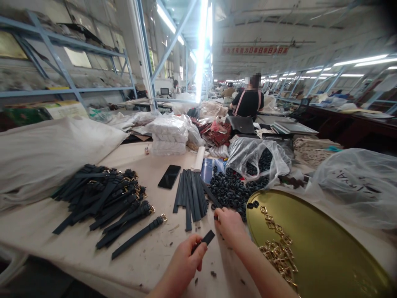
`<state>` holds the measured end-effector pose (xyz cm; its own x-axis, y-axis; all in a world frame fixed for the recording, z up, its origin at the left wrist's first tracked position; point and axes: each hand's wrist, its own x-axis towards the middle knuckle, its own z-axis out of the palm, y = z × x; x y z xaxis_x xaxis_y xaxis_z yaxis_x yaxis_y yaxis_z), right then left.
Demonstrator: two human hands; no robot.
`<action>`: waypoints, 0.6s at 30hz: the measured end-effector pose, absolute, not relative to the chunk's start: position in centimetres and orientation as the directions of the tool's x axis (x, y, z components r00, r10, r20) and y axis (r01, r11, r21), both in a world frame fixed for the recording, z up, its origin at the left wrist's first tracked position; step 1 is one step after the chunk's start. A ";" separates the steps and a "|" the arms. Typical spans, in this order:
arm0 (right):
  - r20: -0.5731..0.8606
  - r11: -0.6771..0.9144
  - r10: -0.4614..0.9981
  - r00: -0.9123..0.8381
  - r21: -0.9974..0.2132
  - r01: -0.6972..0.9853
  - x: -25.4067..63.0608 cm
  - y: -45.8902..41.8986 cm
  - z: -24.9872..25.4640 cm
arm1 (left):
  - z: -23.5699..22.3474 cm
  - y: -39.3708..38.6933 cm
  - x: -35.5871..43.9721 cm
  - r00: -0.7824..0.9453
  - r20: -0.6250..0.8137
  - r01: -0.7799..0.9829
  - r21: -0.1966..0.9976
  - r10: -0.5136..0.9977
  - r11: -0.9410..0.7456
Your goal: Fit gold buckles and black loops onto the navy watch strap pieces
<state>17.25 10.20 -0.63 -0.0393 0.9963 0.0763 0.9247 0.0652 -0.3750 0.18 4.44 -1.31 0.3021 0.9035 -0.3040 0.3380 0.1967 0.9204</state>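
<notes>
My left hand (190, 260) is closed on a short dark strap (209, 237), whose flat end sticks out past the thumb. My right hand (230, 225) reaches to the near edge of a heap of small black loops (237, 192); its fingertips are pinched together, and what they hold, if anything, is too small to name. Just beyond the hands lies a fan of plain dark straps (190, 196). To the left is a pile of dark straps with gold buckles (108, 190), with one buckled strap (139, 236) lying apart in front.
On the right, a gold oval tray (322, 236) holds gold buckle frames (279, 252) and a few black loops. A black phone (169, 176), a clear plastic bag (257, 155) and wrapped white packs (170, 134) stand farther back. A person (248, 101) is beyond the table.
</notes>
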 end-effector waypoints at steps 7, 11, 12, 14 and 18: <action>0.040 0.066 0.998 -0.054 -0.493 0.868 17.0 11.2 -0.5 | -0.6 4.2 -0.2 0.279 -0.284 0.286 0.937 0.917 0.203; -0.005 0.071 0.995 -0.103 -0.694 0.716 16.2 8.1 0.8 | 1.2 3.9 -0.2 0.196 -0.192 0.296 0.946 0.962 0.129; -0.033 0.043 0.993 -0.113 -0.793 0.608 15.8 7.1 1.0 | 1.5 3.8 -0.2 0.183 -0.174 0.299 0.948 0.968 0.114; -0.091 -0.053 0.990 -0.107 -0.948 0.315 15.1 5.2 1.0 | 1.6 3.4 -0.1 0.184 -0.168 0.310 0.945 0.968 0.105; -0.091 -0.087 0.993 -0.073 -0.995 0.056 14.5 3.0 0.5 | 1.1 2.4 -0.2 0.264 -0.250 0.364 0.920 0.932 0.144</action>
<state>14.53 2.98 0.52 -0.0726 0.9932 -0.0905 0.0560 -0.0865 -0.9947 -0.21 2.41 1.07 0.2636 0.9317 -0.2500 0.3638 0.1440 0.9203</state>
